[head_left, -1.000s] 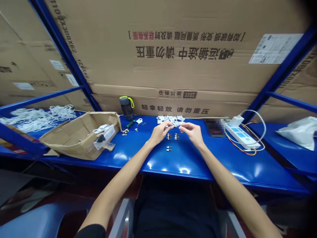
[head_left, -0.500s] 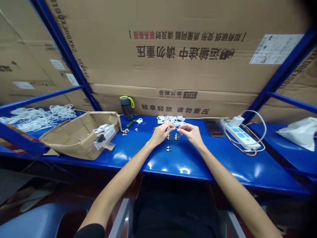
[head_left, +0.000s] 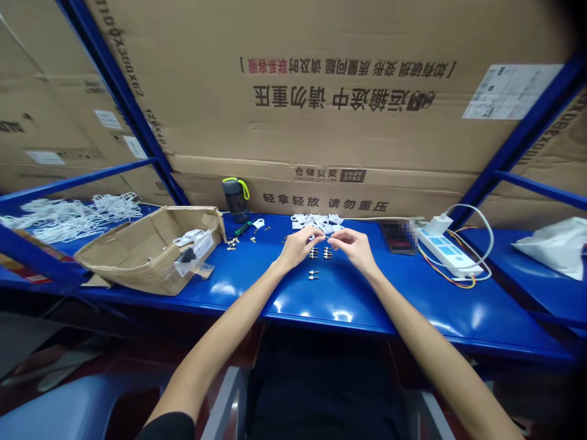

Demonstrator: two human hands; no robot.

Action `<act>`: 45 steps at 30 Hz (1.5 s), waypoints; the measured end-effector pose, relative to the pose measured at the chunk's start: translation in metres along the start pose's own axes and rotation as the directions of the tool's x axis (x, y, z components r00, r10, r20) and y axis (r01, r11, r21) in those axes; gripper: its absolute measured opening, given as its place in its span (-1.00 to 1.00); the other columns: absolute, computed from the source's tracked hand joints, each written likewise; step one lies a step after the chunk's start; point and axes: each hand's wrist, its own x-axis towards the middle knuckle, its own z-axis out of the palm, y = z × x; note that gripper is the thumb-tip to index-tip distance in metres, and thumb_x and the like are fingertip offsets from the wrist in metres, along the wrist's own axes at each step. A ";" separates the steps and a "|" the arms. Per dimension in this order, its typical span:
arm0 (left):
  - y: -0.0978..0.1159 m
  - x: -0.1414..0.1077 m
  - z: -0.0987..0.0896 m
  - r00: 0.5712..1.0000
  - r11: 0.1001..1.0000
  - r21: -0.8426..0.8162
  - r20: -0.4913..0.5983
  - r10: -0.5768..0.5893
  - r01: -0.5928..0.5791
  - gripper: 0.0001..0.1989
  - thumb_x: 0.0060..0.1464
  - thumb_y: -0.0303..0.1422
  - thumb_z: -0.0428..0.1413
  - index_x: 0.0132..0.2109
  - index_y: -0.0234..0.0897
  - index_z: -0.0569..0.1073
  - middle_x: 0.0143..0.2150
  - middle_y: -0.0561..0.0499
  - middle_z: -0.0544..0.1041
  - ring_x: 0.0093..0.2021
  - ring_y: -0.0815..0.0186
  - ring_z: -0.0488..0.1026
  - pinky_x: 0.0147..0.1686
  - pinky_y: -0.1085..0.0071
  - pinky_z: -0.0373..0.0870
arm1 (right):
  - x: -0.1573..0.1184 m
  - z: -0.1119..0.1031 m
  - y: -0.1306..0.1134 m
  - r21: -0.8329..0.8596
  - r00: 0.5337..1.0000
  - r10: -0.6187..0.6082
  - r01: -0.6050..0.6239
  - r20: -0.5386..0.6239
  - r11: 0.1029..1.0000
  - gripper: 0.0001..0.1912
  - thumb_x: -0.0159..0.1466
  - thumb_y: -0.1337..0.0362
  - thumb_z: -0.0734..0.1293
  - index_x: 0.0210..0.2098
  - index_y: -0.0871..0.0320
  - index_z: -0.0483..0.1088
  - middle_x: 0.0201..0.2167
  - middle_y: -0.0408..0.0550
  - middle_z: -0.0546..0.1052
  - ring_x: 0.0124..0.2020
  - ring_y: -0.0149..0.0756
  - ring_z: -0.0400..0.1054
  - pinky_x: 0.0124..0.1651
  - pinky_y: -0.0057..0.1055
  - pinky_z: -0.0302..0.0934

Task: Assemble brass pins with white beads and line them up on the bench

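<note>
My left hand (head_left: 298, 249) and my right hand (head_left: 352, 245) meet over the middle of the blue table (head_left: 270, 293). Their fingertips are pinched around the two ends of a small screw-like part (head_left: 325, 237), thin and pale; its details are too small to make out. Just below the fingers lie small screws with white collars (head_left: 313, 252), and a second group of the same screws (head_left: 328, 252) is to their right. Two more such screws (head_left: 313, 277) rest closer to the table's front edge. Behind my hands is a pile of white plastic pieces (head_left: 321, 221).
Left of my hands stand an opened cardboard box (head_left: 137, 269) and a dark bottle (head_left: 236, 205) with a green strap. A green-handled screwdriver (head_left: 243, 228) and small brass-coloured parts (head_left: 232, 244) lie nearby. To the right are a pixelated dark object (head_left: 398, 237) and a white power strip (head_left: 452, 252) with cables.
</note>
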 end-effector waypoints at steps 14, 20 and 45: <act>-0.005 0.000 0.014 0.999 0.993 -0.118 -0.042 0.010 -0.015 -0.72 0.40 -0.16 0.09 -0.09 -0.25 0.58 -0.13 -0.04 0.62 -0.22 0.29 0.50 -0.13 0.37 0.43 | -0.003 0.006 0.000 0.043 0.999 0.033 -0.033 -0.001 0.998 -0.56 0.04 -0.11 0.60 -0.36 0.12 0.58 -0.45 -0.03 0.64 -0.44 -0.16 0.52 -0.29 -0.23 0.45; -0.005 -0.002 0.010 0.998 0.993 -0.098 -0.032 0.063 -0.066 -0.76 0.41 -0.22 0.09 -0.07 -0.25 0.58 -0.12 -0.04 0.62 -0.17 0.28 0.53 -0.08 0.38 0.44 | -0.005 0.007 0.001 0.009 1.000 0.011 -0.011 0.016 1.000 -0.56 0.09 -0.12 0.58 -0.34 0.13 0.59 -0.43 -0.02 0.64 -0.42 -0.16 0.51 -0.29 -0.25 0.44; -0.006 0.002 0.006 0.994 0.996 -0.078 -0.101 0.037 -0.045 -0.76 0.36 -0.18 0.16 -0.13 -0.23 0.63 -0.17 -0.02 0.64 -0.22 0.30 0.52 -0.10 0.38 0.44 | -0.003 -0.001 -0.002 -0.105 1.000 -0.010 0.013 0.026 0.994 -0.62 0.19 -0.07 0.50 -0.30 0.14 0.65 -0.30 0.00 0.66 -0.38 -0.18 0.49 -0.28 -0.27 0.39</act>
